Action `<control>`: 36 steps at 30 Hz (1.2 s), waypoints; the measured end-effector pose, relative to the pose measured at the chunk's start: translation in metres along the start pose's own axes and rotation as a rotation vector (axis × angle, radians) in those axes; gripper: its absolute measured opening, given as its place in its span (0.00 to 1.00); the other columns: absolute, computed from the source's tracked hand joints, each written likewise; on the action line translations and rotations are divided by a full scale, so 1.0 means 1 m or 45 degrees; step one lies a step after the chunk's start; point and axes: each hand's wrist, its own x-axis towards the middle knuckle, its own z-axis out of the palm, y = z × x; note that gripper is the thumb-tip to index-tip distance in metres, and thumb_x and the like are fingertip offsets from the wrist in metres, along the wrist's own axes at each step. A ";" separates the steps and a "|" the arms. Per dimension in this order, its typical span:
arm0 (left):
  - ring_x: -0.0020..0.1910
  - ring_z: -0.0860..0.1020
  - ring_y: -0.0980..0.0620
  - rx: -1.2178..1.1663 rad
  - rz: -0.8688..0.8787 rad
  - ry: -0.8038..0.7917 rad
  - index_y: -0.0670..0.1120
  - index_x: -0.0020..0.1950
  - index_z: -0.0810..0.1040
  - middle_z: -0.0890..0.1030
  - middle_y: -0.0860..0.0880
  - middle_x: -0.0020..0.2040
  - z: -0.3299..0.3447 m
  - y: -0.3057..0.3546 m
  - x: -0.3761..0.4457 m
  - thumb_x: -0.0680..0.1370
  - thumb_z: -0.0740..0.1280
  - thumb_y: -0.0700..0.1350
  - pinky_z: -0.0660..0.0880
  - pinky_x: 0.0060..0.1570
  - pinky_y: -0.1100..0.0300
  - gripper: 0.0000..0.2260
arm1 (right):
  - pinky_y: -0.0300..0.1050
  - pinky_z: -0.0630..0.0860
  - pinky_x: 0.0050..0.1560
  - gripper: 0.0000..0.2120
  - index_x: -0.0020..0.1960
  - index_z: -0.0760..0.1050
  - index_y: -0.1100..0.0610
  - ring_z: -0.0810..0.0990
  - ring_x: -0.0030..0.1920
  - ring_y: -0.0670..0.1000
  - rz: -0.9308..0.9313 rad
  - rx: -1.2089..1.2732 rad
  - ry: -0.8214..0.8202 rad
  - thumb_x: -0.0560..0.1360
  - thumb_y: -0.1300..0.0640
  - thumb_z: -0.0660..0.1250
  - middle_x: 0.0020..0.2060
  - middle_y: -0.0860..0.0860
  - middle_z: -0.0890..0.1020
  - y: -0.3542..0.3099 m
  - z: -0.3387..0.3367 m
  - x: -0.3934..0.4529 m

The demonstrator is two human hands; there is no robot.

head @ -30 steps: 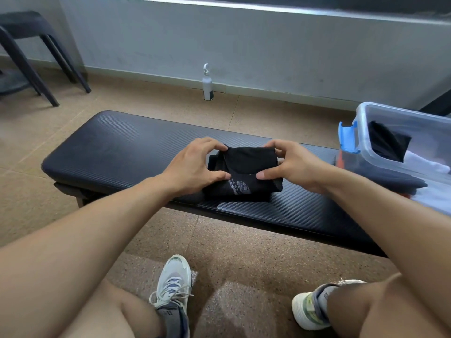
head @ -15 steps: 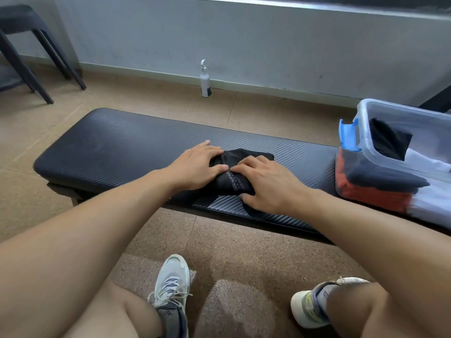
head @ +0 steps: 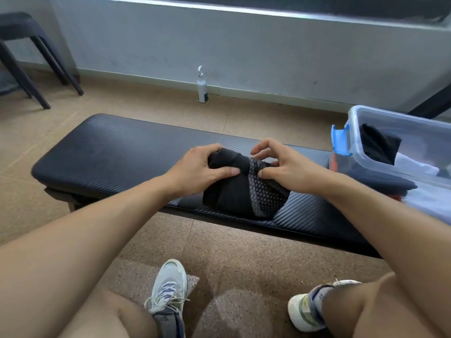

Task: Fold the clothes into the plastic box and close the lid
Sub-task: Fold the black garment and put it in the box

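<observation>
Chair (head: pixel 22 45) legs stand at the far left, on the tan floor (head: pixel 146 106) by the grey wall (head: pixel 268 50). A long black bench (head: pixel 109 154) runs across in front of the seated person. At its middle lies a dark garment (head: pixel 234 193), bundled up, with a grey dotted mesh patch showing on its right side. The left hand (head: pixel 200 167) grips the garment's upper left end, fingers curled over the far edge and thumb laid across the top. The right hand (head: pixel 285 167) pinches the mesh part between thumb and forefinger, its other fingers arched above the cloth. Behind them a white spray bottle (head: pixel 202 86) stands against the wall. On the bench's right end sits the clear box (head: pixel 380 115), lid off, a blue latch (head: pixel 340 142) on its near corner, with dark and white clothes inside. It is well apart from the garment. Below, two pale sneakers rest on the floor.
</observation>
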 end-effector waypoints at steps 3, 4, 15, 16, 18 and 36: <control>0.47 0.82 0.64 0.076 -0.200 -0.001 0.54 0.52 0.84 0.85 0.59 0.46 0.007 -0.007 0.004 0.74 0.75 0.56 0.75 0.45 0.68 0.10 | 0.42 0.69 0.66 0.23 0.69 0.68 0.44 0.71 0.68 0.44 -0.151 -0.424 0.146 0.77 0.49 0.71 0.69 0.42 0.72 0.002 0.010 -0.008; 0.49 0.82 0.61 0.117 -0.280 0.024 0.54 0.52 0.84 0.86 0.58 0.46 0.008 -0.014 0.007 0.74 0.74 0.59 0.77 0.48 0.63 0.12 | 0.43 0.67 0.69 0.25 0.70 0.68 0.44 0.69 0.70 0.44 -0.185 -0.478 0.178 0.76 0.47 0.72 0.70 0.42 0.71 0.000 0.014 -0.010; 0.70 0.68 0.52 0.608 -0.095 -0.055 0.56 0.64 0.78 0.78 0.53 0.65 -0.005 -0.020 0.007 0.72 0.70 0.67 0.66 0.71 0.47 0.25 | 0.50 0.60 0.76 0.42 0.78 0.63 0.46 0.63 0.76 0.49 -0.227 -0.860 0.000 0.70 0.33 0.72 0.77 0.45 0.65 0.010 0.040 0.004; 0.69 0.68 0.53 0.645 -0.099 -0.153 0.57 0.66 0.78 0.77 0.55 0.65 -0.005 -0.020 0.005 0.68 0.69 0.71 0.67 0.71 0.47 0.31 | 0.51 0.60 0.76 0.43 0.79 0.62 0.45 0.62 0.77 0.50 -0.213 -0.862 0.002 0.69 0.32 0.71 0.78 0.45 0.65 0.012 0.041 0.007; 0.69 0.69 0.54 0.674 -0.147 -0.266 0.58 0.71 0.74 0.75 0.56 0.68 -0.006 -0.020 0.002 0.63 0.69 0.75 0.68 0.71 0.47 0.40 | 0.54 0.60 0.76 0.46 0.78 0.62 0.43 0.62 0.77 0.51 -0.182 -0.864 0.007 0.66 0.29 0.71 0.78 0.45 0.65 0.016 0.040 0.011; 0.57 0.77 0.56 0.533 0.177 0.055 0.56 0.65 0.77 0.81 0.57 0.59 0.011 0.014 -0.001 0.69 0.79 0.54 0.76 0.60 0.50 0.26 | 0.51 0.73 0.59 0.27 0.70 0.71 0.43 0.80 0.59 0.51 -0.281 -0.983 0.453 0.72 0.42 0.72 0.58 0.45 0.83 -0.010 0.018 -0.030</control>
